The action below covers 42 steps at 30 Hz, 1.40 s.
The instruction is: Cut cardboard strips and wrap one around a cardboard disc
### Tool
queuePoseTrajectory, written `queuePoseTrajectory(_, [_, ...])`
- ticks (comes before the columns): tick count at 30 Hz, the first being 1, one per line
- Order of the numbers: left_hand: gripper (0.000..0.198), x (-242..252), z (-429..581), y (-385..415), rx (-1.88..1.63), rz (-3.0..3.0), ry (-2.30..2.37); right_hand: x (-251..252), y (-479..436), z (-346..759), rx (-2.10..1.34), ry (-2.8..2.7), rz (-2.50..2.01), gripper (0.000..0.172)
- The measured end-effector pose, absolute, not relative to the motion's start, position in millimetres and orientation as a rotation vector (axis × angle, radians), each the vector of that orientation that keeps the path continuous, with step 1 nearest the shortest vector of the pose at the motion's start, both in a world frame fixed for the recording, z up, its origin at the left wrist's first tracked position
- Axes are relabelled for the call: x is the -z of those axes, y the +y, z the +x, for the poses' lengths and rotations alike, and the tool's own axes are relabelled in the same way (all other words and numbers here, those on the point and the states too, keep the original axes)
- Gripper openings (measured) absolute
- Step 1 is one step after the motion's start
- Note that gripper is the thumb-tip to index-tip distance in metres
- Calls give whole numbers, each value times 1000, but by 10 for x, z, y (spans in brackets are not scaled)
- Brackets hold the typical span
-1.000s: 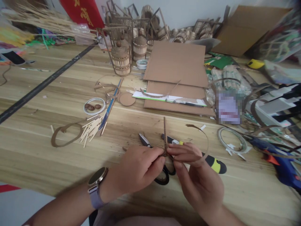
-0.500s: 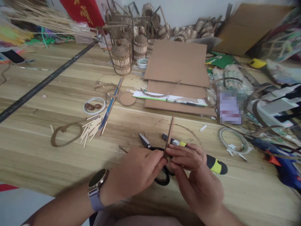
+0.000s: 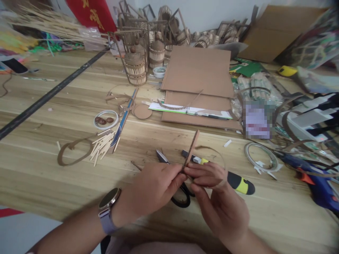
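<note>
Between my two hands is a narrow cardboard strip (image 3: 192,145), one end pointing up and away over the table. My left hand (image 3: 156,187), with a watch on its wrist, pinches the strip's near end. From the other side, my right hand (image 3: 214,190) presses its fingers against the same end; a thin curved strip (image 3: 215,152) arches beyond this hand. Under the hands lie black-handled scissors (image 3: 182,201), partly covered. A black and yellow utility knife (image 3: 241,183) rests behind and right of my right hand, its middle hidden by the fingers.
Left are loose wooden sticks (image 3: 103,144), a brown strip loop (image 3: 63,155) and a tape roll (image 3: 116,124) around brown beads. Cardboard sheets (image 3: 198,70) lie ahead, with small slatted buckets (image 3: 135,70) behind. At right are another tape roll (image 3: 246,151) and a blue glue gun (image 3: 317,183).
The cardboard strip's upper end has tilted to the right, and its flat side shows more. Both hands keep their hold, with the fingers shifted slightly left.
</note>
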<state>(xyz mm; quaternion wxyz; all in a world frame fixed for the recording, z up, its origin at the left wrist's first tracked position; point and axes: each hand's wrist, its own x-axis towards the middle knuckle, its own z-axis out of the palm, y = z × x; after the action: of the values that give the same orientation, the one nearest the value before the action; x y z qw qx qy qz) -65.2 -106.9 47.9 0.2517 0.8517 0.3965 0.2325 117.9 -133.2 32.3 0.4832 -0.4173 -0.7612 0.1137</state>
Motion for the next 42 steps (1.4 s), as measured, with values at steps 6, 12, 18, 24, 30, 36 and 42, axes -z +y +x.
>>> queuePoseTrajectory(6, [43, -480, -650, -1099, -623, 2362, 1119, -349, -1296, 1181, -162, -1902, -1024, 17])
queuePoseTrajectory(12, [42, -450, -652, -1114, -678, 2403, 1106, -315, -1327, 1195, -149, -1924, -1098, 19])
queuePoseTrajectory(18, [39, -480, -669, -1109, -702, 2412, 1038, -312, -1339, 1199, -315, -1827, -1075, 16])
queuePoseTrajectory(24, [41, -492, -688, -1081, -705, 2413, 1020, -327, -1345, 1195, -437, -1722, -1116, 10])
queuePoseTrajectory(30, [42, -500, -683, -1094, -683, 2350, 1043, -337, -1346, 1199, -345, -1804, -1048, 16])
queuePoseTrajectory(36, [42, -497, -657, -1117, -641, 2302, 1125, -375, -1319, 1196, -120, -1959, -1020, 16])
queuePoseTrajectory(42, [41, -459, -643, -1128, -667, 2384, 1167, -388, -1286, 1191, 38, -2015, -1072, 15])
